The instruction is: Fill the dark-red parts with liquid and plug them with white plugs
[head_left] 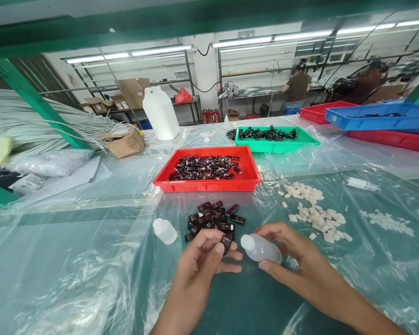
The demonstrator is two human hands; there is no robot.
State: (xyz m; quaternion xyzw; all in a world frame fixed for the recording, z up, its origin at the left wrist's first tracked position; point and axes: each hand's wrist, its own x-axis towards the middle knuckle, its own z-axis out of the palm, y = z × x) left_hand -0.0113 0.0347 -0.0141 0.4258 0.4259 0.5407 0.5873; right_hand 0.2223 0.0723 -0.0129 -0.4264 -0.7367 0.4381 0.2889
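My left hand (204,260) pinches one small dark plastic part (226,243) between thumb and fingers, low in the middle of the view. My right hand (293,260) is wrapped round a small translucent white bottle (261,249), its capped tip pointing left toward that part. Just beyond both hands lies a loose pile of the same dark parts (212,218) on the plastic-covered green table (91,260). A second small white bottle (165,231) lies to the left of the pile.
A red tray (206,184) of dark parts sits behind the pile, a green tray (275,145) further back. Small white pieces (316,216) are scattered at right. Blue and red trays (380,118), a white jug (160,113), a cardboard box (125,142), and a person at a far bench.
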